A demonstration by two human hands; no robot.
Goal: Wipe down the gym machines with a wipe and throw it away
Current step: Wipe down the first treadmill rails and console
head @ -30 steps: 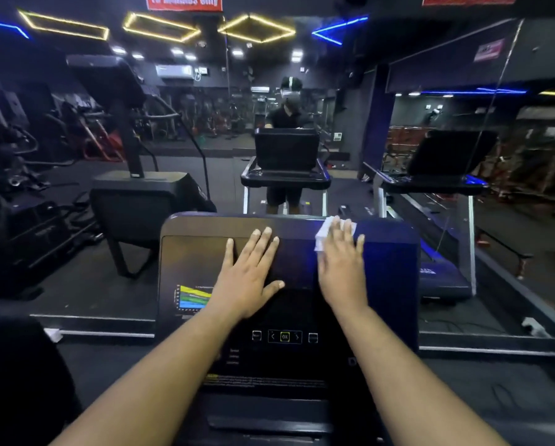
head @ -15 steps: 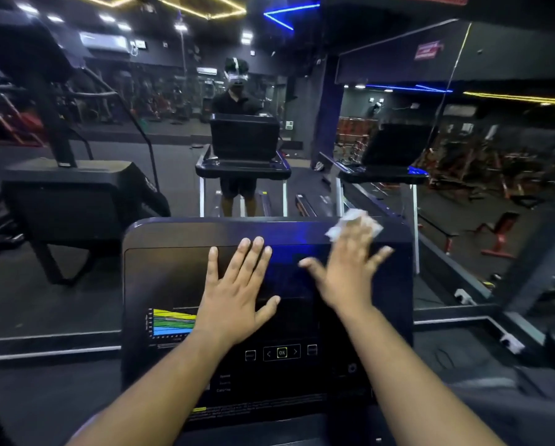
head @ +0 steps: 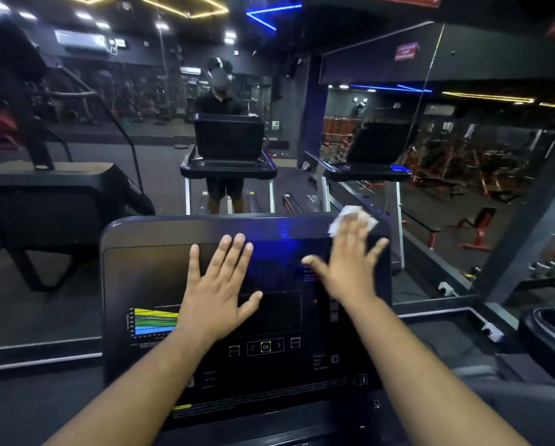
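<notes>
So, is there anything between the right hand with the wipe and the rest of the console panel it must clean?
Yes: the left hand rests flat on the console, left of the right hand pressing the wipe at the top right corner.

dark treadmill console, left hand flat on it, white wipe at top right corner

My left hand lay flat on the treadmill console, left of my right hand. The right pressed a wipe onto the console's upper right corner, before the mirror.
</notes>
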